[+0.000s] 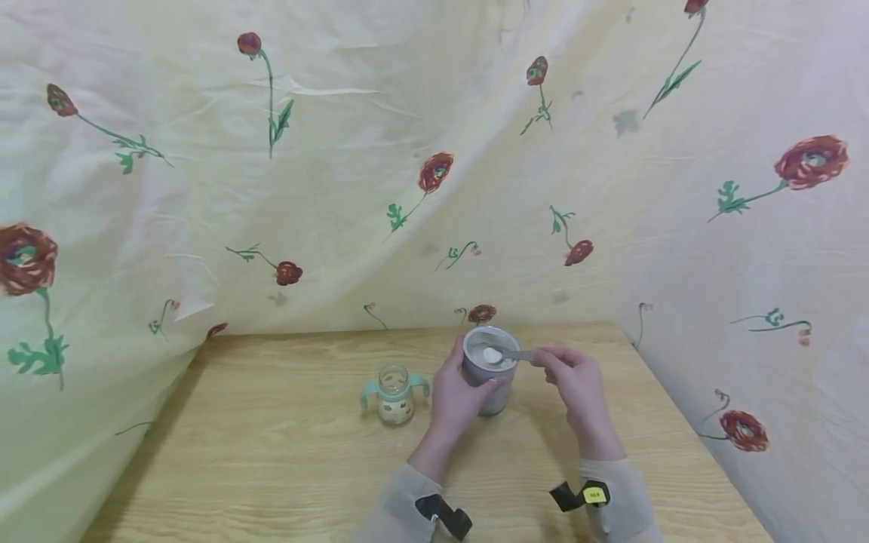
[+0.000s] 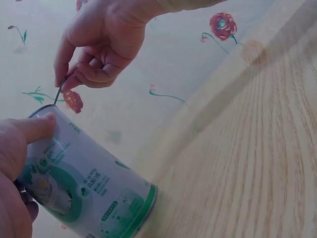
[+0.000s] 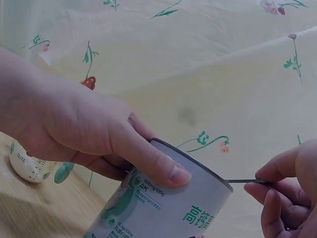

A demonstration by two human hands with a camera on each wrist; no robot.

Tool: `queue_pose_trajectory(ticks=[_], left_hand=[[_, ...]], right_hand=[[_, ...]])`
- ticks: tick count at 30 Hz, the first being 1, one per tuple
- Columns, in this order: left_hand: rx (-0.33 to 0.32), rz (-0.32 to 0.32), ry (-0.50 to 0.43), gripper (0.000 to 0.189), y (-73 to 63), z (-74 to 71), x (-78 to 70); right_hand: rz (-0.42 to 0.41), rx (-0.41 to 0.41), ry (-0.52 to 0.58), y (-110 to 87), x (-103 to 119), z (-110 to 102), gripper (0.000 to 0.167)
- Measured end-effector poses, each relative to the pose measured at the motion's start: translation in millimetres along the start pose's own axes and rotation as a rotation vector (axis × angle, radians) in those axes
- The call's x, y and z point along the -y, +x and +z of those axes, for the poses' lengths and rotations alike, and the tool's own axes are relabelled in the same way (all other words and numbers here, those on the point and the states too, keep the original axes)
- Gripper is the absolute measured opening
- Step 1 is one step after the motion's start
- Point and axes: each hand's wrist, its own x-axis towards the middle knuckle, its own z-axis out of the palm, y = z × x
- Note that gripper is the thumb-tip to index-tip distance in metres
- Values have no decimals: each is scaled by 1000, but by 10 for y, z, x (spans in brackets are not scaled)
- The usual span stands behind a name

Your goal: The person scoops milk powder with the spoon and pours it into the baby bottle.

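Carefully, with the spoon [image 1: 521,354]: I think it should be held flat, with its round end over the can, so nothing tips off. A soft tap on the rim may shake off loose bits.
White powder [image 1: 492,356]: a little heap sits in the spoon, so going slowly seems best. A bump could spill it.
Can [image 3: 171,208]: it is between the two hands, with its mouth facing up. I can't tell if its bottom touches the table [image 1: 271,445]. It should be held tight so it doesn't wobble.
Left hand [image 1: 460,392]: it grips the can near the top, with the thumb on the front and fingers round the left side.
Right hand [image 1: 577,381]: it pinches the end of the spoon's handle. It is just to the right of the can and does not touch it.
Bottle [image 1: 395,407]: it has two green handles and no lid on top. It stands on the table, near the left hand, on that hand's left side.
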Motion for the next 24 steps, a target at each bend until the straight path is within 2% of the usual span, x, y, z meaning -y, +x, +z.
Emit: queue_pose_trajectory(ticks=[6, 13, 19, 24], left_hand=[[28, -33, 22, 106, 1, -28, -46], [42, -23, 8, 106, 34, -64, -83], [44, -18, 12, 106, 51, -104, -101], [72, -10, 28, 103, 59, -174, -127]], right_hand=[[33, 12, 95, 24, -40, -13, 19], [72, 23, 194, 28, -56, 3, 10], [85, 41, 221, 34, -66, 64, 10], [97, 27, 270, 47, -72, 58, 8]])
